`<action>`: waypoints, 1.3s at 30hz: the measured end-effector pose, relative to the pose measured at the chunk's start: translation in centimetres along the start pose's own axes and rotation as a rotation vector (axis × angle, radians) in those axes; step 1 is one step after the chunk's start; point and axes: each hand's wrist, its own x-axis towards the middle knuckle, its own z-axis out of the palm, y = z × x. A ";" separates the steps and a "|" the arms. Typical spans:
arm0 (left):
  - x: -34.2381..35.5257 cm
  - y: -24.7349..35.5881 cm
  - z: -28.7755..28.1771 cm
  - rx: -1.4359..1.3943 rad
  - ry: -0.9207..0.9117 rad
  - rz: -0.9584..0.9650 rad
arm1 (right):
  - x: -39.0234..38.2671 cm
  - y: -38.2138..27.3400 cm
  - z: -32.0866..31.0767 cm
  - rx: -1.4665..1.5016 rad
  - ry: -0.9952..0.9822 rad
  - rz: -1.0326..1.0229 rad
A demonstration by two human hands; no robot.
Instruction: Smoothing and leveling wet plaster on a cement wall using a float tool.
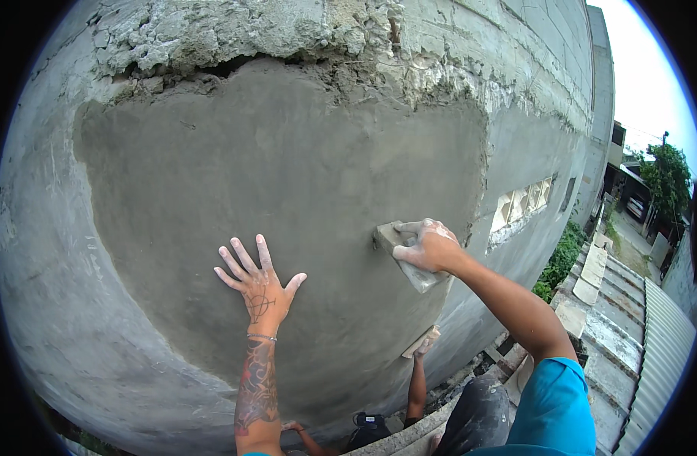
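Soft, bright daylight evenly across the dark plaster patch, fairly crisp here! Upper right of the patch, the sky burns near-white; lower right, corrugated sheeting bows with fisheye distortion.

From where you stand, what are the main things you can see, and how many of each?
wall: one, grey, ahead
plaster patch: one, darker grey, on the wall
float: one, grey, patch's right side
co-worker: one, dark clothing, below
co-worker's float: one, beige, lower centre
vent: one, pale, right
plants: several, green, right
corrugated sheet: one, grey, lower right
car: one, pale, far right
left hand: one, dusty-pale fingertips, before the patch
right hand: one, dusty-pale fingers, gripping the float
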 end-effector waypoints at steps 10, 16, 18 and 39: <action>0.2 0.8 0.2 0.001 -0.041 -0.010 | 6.8 4.9 -5.3 0.256 0.604 0.256; 0.2 1.0 0.5 0.035 -0.034 -0.003 | -3.6 8.4 8.1 0.221 -0.178 0.228; 0.4 0.8 0.7 0.007 0.029 0.023 | -2.7 11.6 9.9 0.368 -0.082 0.310; -4.0 7.6 6.0 0.131 -0.134 0.355 | -7.0 28.5 18.0 1.588 0.051 0.722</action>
